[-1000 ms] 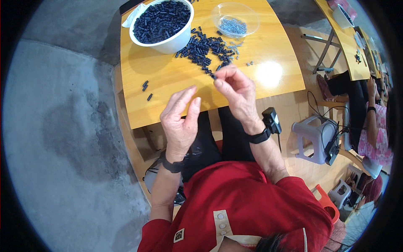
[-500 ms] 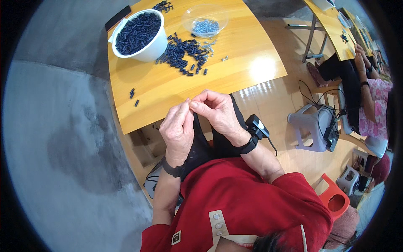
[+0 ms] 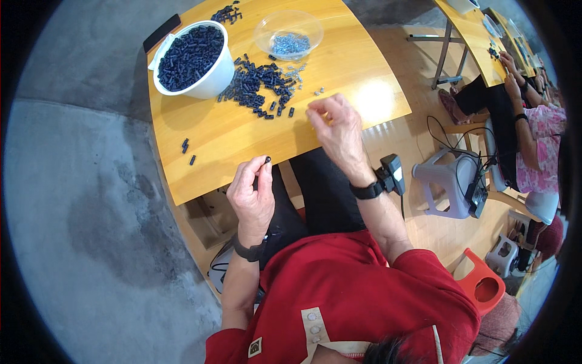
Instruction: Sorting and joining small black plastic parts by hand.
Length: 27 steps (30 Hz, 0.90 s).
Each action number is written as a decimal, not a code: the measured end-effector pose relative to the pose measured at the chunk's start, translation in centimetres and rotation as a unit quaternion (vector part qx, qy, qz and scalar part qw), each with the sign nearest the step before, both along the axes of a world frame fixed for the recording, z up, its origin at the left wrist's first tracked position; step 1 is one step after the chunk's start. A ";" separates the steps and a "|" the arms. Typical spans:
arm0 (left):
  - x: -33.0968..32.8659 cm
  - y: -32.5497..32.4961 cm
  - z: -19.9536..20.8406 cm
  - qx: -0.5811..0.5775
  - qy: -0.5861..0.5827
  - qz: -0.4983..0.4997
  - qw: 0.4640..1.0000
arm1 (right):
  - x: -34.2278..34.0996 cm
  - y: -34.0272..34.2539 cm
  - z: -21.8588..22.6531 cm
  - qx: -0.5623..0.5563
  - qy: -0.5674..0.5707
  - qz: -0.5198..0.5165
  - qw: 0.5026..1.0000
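Between the thumb and forefinger of my left hand (image 3: pixel 250 193) is a small black cylindrical piece (image 3: pixel 267 159), held just off the table's near edge. My right hand (image 3: pixel 339 133) hovers over the near right part of the table, fingers bent and thumb apart, with nothing visible in it. Beyond it lie a few small silvery pieces (image 3: pixel 319 91). A loose pile of short black tube-like pieces (image 3: pixel 257 82) spreads across the middle, and more silvery bits lie along its right side. Several black pieces (image 3: pixel 185 145) sit apart near the left edge.
A white bucket (image 3: pixel 213 82) full of black pieces stands at the left. Behind the pile is a clear bowl (image 3: pixel 262 37) of small silvery-blue parts. A dark flat object (image 3: pixel 162 33) lies at the table's far left corner. A grey stool (image 3: pixel 445 185) and a seated person (image 3: pixel 533 130) are at the right.
My hands were together at the near edge and have separated. The right moved right and forward; the left lowered slightly, and the black piece in it now shows.
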<state>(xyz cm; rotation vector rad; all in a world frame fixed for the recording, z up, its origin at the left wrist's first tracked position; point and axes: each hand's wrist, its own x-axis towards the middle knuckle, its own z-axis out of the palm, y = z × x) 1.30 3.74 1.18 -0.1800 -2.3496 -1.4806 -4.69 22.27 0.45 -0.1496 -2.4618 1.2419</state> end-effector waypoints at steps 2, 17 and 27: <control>-0.1 -0.1 0.0 -0.001 -0.008 -0.004 1.000 | -1.9 0.7 -0.6 0.039 0.018 -0.014 0.999; -1.2 -1.3 0.3 0.015 -0.033 -0.002 0.999 | -5.7 -0.7 -2.4 0.186 0.041 0.077 0.979; -1.1 -1.1 0.7 0.011 -0.025 -0.025 0.999 | -4.9 -0.5 -1.7 0.249 0.055 0.091 0.963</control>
